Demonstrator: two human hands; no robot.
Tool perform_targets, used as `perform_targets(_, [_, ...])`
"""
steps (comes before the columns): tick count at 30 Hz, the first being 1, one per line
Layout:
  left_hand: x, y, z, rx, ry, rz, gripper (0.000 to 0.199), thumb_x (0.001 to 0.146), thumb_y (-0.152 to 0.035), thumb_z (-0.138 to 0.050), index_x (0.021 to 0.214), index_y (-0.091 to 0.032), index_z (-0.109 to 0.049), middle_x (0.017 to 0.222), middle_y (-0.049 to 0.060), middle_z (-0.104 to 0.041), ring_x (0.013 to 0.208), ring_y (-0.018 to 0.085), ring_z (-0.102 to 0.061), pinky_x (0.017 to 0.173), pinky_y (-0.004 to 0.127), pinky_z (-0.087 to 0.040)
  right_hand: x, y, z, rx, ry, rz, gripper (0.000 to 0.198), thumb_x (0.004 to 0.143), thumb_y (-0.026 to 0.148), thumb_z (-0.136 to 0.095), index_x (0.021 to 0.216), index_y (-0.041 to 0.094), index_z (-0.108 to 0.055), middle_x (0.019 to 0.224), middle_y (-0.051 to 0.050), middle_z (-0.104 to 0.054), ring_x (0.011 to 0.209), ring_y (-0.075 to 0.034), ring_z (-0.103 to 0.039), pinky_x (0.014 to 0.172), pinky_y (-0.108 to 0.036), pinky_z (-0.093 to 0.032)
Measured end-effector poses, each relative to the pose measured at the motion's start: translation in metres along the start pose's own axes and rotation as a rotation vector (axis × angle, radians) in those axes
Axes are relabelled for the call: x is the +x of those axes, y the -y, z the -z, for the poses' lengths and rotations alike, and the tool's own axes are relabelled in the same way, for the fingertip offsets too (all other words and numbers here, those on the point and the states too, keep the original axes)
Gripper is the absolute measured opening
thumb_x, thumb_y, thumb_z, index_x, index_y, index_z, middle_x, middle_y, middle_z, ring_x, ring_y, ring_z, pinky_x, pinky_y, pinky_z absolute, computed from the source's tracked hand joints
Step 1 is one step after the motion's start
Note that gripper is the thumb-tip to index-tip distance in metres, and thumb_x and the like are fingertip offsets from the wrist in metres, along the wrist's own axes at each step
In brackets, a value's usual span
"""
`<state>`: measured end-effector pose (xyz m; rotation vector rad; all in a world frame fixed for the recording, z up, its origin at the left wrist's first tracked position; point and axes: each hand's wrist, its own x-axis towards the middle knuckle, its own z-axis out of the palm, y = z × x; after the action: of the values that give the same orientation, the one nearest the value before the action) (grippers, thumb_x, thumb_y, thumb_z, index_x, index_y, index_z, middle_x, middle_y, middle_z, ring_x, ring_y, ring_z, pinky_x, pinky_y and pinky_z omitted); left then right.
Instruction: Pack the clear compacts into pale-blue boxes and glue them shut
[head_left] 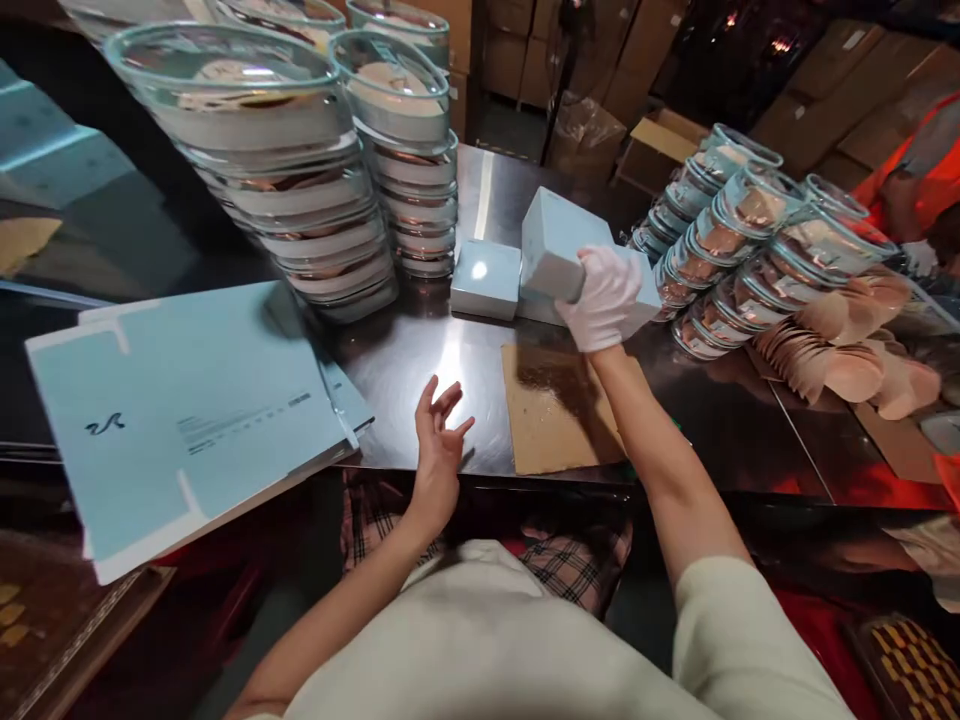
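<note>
in the head view, we saw the gloved right hand [600, 300] grasping a pale blue box [559, 240] by its near right side, thumb and fingers wrapped about the edge. that box was in the middle of the table [382, 375], toward the far side, and it sat tilted in the grip; we could not tell whether it was resting on the boxes beneath it or was lifted clear. just to its left we saw a smaller box [485, 280], also pale blue, lying flat, and partly behind the glove another blue box [643, 295] showed on the right. the bare left hand [439, 440] was released, its fingers spread and curved, over the near edge of the table; we could not tell whether it touched the metal. between the two hands, near us, lay a piece of brown cardboard [562, 430], with a dark shadow across it. on the left we saw flat blue boards [180, 420] with a dark printed mark, overhanging the near edge. beyond them, far left, rose a wide stack of round clear-lidded containers [300, 200], with a narrower stack [412, 170] just beside it. on the right, more stacked containers [750, 240] leaned in our view, and next to them, nearer, lay a fanned pile of peach-coloured discs [847, 350]. at the far right we saw a co-worker's orange sleeve [926, 150].
</note>
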<state>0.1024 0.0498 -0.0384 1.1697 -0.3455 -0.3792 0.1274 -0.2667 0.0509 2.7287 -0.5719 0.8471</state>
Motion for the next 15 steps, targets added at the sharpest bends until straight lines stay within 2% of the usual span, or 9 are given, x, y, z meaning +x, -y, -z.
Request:
perform_targets(3, [-0.013, -0.011, 0.026, 0.109, 0.052, -0.212, 0.07, 0.099, -0.065, -0.064, 0.159, -0.034, -0.045, 0.159, 0.016, -0.057, 0.149, 0.033, -0.056, 0.114, 0.052, -0.056, 0.039, 0.0, -0.041, -0.032, 0.218, -0.063, 0.07, 0.086, 0.015, -0.06, 0.154, 0.003, -0.047, 0.162, -0.025, -0.05, 0.156, -0.033, -0.039, 0.136, -0.062, -0.018])
perform_targets(5, [-0.02, -0.026, 0.053, 0.207, 0.033, -0.269, 0.057, 0.101, -0.052, -0.067, 0.152, -0.031, -0.054, 0.152, 0.014, -0.063, 0.14, 0.03, -0.064, 0.11, 0.047, -0.059, 0.037, 0.0, -0.056, -0.036, 0.293, -0.064, 0.075, 0.083, 0.012, -0.059, 0.155, -0.002, -0.044, 0.163, -0.029, -0.047, 0.156, -0.034, -0.037, 0.135, -0.062, -0.019])
perform_targets(7, [-0.02, -0.049, 0.086, 0.374, -0.048, -0.268, 0.043, 0.1, -0.048, -0.07, 0.139, -0.029, -0.066, 0.137, 0.01, -0.073, 0.124, 0.028, -0.073, 0.101, 0.043, -0.062, 0.027, -0.004, -0.062, -0.032, 0.32, -0.037, 0.081, 0.08, 0.014, -0.061, 0.157, -0.003, -0.041, 0.165, -0.03, -0.044, 0.157, -0.035, -0.035, 0.136, -0.063, -0.016])
perform_targets(9, [-0.006, -0.078, 0.124, 0.675, -0.21, -0.247, 0.037, 0.093, -0.055, -0.073, 0.119, -0.029, -0.075, 0.119, 0.006, -0.079, 0.107, 0.029, -0.076, 0.096, 0.046, -0.061, 0.017, -0.008, -0.059, -0.031, 0.353, -0.002, 0.088, 0.078, 0.019, -0.064, 0.159, -0.004, -0.037, 0.168, -0.031, -0.039, 0.16, -0.04, -0.031, 0.135, -0.068, -0.012])
perform_targets(10, [0.006, -0.092, 0.143, 0.873, -0.316, -0.203, 0.041, 0.089, -0.063, -0.073, 0.113, -0.029, -0.077, 0.114, 0.005, -0.08, 0.103, 0.031, -0.076, 0.096, 0.051, -0.06, 0.012, -0.009, -0.054, -0.036, 0.365, 0.01, 0.091, 0.078, 0.021, -0.064, 0.161, -0.004, -0.035, 0.169, -0.031, -0.036, 0.161, -0.042, -0.028, 0.134, -0.07, -0.012])
perform_targets(11, [0.021, -0.105, 0.163, 1.051, -0.405, -0.13, 0.047, 0.086, -0.069, -0.069, 0.111, -0.03, -0.077, 0.111, 0.005, -0.079, 0.104, 0.035, -0.075, 0.095, 0.056, -0.058, 0.007, -0.009, -0.047, -0.041, 0.36, 0.015, 0.093, 0.079, 0.023, -0.064, 0.162, -0.003, -0.034, 0.171, -0.031, -0.034, 0.162, -0.044, -0.026, 0.133, -0.072, -0.012])
perform_targets(12, [0.038, -0.115, 0.183, 1.21, -0.547, -0.083, 0.051, 0.083, -0.075, -0.064, 0.1, -0.028, -0.075, 0.102, 0.006, -0.077, 0.105, 0.04, -0.073, 0.091, 0.06, -0.057, -0.001, -0.008, -0.038, -0.043, 0.336, 0.016, 0.091, 0.082, 0.025, -0.063, 0.163, -0.001, -0.033, 0.172, -0.03, -0.033, 0.162, -0.045, -0.025, 0.133, -0.073, -0.013])
perform_targets(13, [0.054, -0.123, 0.202, 1.338, -0.611, 0.006, 0.052, 0.082, -0.077, -0.062, 0.088, -0.026, -0.069, 0.092, 0.008, -0.074, 0.106, 0.043, -0.072, 0.085, 0.059, -0.056, -0.012, -0.006, -0.028, -0.041, 0.297, 0.016, 0.086, 0.085, 0.027, -0.061, 0.163, 0.001, -0.036, 0.172, -0.028, -0.035, 0.162, -0.044, -0.026, 0.132, -0.073, -0.015])
perform_targets(15, [0.079, -0.131, 0.239, 1.432, -0.664, 0.108, 0.064, 0.069, -0.083, -0.071, 0.071, -0.023, -0.05, 0.069, 0.004, -0.059, 0.092, 0.042, -0.072, 0.074, 0.055, -0.054, -0.043, -0.001, -0.004, -0.01, 0.22, 0.046, 0.07, 0.092, 0.029, -0.058, 0.157, 0.008, -0.047, 0.168, -0.025, -0.043, 0.16, -0.042, -0.033, 0.131, -0.07, -0.023])
